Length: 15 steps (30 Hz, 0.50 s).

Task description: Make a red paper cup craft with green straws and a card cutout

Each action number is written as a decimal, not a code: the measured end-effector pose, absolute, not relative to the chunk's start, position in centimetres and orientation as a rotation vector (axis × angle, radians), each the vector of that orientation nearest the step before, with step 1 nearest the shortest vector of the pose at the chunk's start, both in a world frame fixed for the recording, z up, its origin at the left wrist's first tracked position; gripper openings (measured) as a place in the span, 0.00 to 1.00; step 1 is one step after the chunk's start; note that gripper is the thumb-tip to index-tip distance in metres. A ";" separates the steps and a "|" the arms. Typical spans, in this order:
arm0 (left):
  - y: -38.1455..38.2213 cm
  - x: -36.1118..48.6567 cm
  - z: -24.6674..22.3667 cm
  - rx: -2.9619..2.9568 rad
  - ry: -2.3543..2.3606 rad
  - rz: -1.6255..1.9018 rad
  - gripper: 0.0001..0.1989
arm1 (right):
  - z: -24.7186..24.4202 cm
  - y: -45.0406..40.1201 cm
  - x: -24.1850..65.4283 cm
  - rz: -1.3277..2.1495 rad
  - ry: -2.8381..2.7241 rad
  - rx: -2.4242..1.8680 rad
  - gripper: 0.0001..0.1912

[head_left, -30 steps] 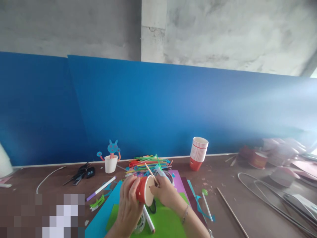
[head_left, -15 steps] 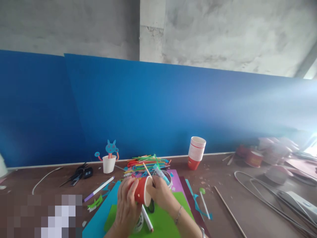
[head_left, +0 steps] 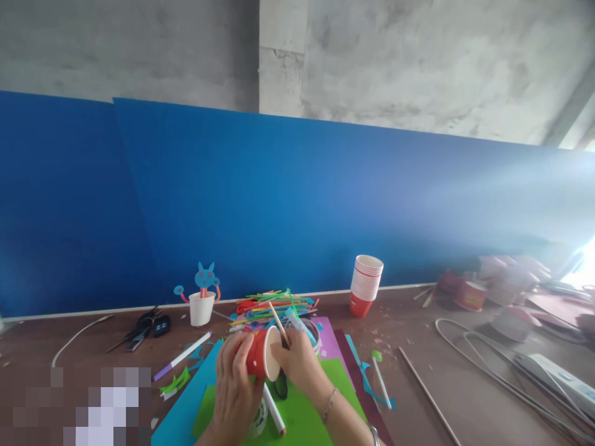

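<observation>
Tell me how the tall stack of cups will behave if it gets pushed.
The stack of cups would likely tip easily, standing tall on the narrow base of its lowest cup. It should be light for its size, as the cups look like hollow paper. Once down, it might roll, given its round sides.

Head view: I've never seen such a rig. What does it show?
There is no machine here: these are a person's bare hands, seen by a camera worn on the head, looking forward and down. The left hand grips a red paper cup tipped on its side; the right hand holds a thin, pale wooden stick by the cup's round tan end. Below them, green paper covers part of a brown table. Farther back stand a stack of white-and-red paper cups and a white paper cup bearing a blue cat-like cutout.
</observation>
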State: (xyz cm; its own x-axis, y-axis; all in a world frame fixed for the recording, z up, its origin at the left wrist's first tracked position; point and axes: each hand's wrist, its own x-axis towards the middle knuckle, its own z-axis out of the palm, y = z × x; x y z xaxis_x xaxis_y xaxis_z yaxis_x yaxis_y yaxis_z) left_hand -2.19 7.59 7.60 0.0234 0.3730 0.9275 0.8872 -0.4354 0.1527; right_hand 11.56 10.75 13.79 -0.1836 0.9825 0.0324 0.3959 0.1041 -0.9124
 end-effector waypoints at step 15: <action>9.0 -2.8 6.8 -1.878 -1.800 -1.872 0.27 | 13.3 12.9 14.0 0.979 -1.826 -1.360 0.13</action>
